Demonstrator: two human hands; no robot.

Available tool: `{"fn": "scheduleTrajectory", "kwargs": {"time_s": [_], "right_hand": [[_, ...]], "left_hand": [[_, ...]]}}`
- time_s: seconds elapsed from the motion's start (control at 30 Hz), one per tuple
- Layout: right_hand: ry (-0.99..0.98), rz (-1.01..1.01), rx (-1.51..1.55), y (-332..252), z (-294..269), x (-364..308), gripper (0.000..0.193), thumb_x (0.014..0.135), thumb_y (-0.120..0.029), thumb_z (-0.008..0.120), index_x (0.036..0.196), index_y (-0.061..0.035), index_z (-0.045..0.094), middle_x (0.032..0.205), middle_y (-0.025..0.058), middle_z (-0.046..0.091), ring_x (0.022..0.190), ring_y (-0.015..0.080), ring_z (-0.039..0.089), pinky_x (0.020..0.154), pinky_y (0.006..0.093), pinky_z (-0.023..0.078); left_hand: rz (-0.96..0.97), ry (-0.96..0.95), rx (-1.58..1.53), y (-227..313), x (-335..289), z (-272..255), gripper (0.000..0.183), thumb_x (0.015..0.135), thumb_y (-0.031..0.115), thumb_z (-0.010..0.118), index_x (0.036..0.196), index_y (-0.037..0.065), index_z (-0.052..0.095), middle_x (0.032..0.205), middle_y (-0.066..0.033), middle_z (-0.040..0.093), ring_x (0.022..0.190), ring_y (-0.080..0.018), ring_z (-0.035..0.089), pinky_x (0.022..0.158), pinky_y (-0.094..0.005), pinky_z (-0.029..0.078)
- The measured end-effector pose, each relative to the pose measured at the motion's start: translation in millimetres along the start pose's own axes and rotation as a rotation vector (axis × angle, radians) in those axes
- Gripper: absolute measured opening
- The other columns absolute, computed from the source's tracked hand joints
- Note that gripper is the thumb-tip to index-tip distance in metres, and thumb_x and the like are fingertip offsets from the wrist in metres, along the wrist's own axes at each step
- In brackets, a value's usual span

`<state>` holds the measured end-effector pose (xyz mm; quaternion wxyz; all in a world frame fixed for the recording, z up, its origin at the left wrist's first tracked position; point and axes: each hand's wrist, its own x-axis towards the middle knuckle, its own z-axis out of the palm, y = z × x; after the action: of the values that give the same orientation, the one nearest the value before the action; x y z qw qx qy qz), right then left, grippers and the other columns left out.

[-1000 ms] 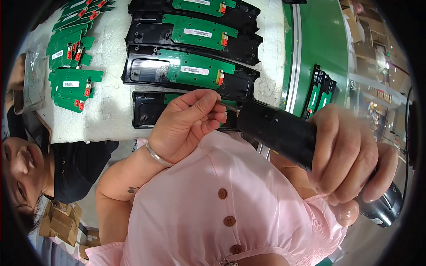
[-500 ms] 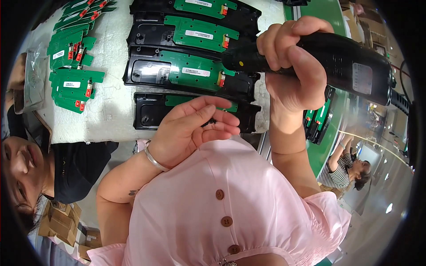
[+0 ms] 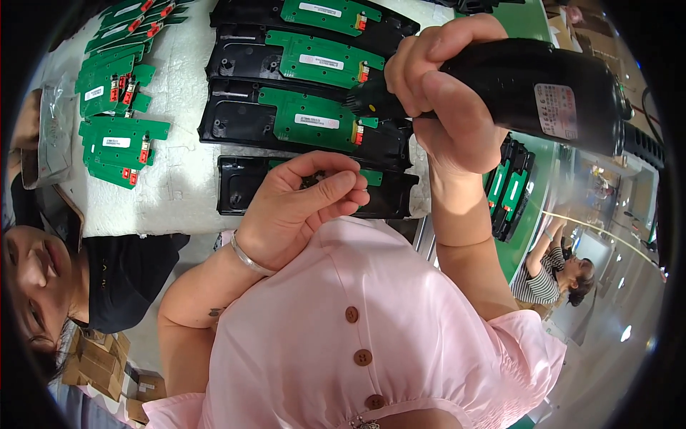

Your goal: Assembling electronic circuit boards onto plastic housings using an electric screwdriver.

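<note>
My right hand (image 3: 461,107) is wrapped round a black electric screwdriver (image 3: 518,86) with a pale label. Its front end points left, over the right part of a green circuit board (image 3: 307,118) in a black plastic housing (image 3: 232,121). Whether the bit touches the board cannot be made out. My left hand (image 3: 296,200) is curled with thumb and fingertips together, and small black screws (image 3: 314,179) show in its hollow. Beneath it lies the nearest black housing (image 3: 246,184), whose board is mostly covered by my fingers.
More housings with boards (image 3: 321,61) lie in a row farther back on the white foam (image 3: 186,143). Loose circuit boards (image 3: 118,143) are piled at left. Finished-looking black strips (image 3: 511,186) lie on the green table at right. One person (image 3: 43,279) is at left, another (image 3: 557,272) at right.
My right hand has moved the screwdriver left and slightly up, over the board. My left hand has closed from a loosely open palm to a pinch over the screws.
</note>
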<state>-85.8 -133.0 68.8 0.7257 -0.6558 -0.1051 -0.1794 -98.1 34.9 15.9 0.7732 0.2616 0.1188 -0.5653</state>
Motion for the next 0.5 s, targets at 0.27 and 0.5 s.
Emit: {"fn": "scheduleTrajectory", "kwargs": {"time_s": [0.27, 0.5], "right_hand": [[-0.097, -0.121, 0.03, -71.6, -6.8, -19.6, 0.032, 0.06, 0.0, 0.057, 0.088, -0.0104, 0.046, 0.055, -0.0087, 0.049, 0.048, 0.0047, 0.048, 0.05, 0.0174, 0.038], [0.11, -0.371, 0.341, -65.6, 15.0, -36.3, 0.025, 0.061, -0.004, 0.068, 0.071, -0.0132, 0.048, 0.052, -0.0048, 0.054, 0.044, 0.003, 0.051, 0.046, 0.0123, 0.043]], "left_hand": [[0.02, -0.008, -0.162, -1.9, 7.7, -3.2, 0.016, 0.083, 0.013, 0.054, 0.095, 0.002, 0.055, 0.084, -0.0066, 0.059, 0.074, -0.0127, 0.059, 0.066, -0.0203, 0.049], [0.023, -0.12, -0.202, -8.8, 11.8, -2.9, 0.016, 0.084, 0.017, 0.053, 0.093, 0.003, 0.056, 0.083, -0.0054, 0.059, 0.072, -0.0115, 0.059, 0.064, -0.0188, 0.048]]}}
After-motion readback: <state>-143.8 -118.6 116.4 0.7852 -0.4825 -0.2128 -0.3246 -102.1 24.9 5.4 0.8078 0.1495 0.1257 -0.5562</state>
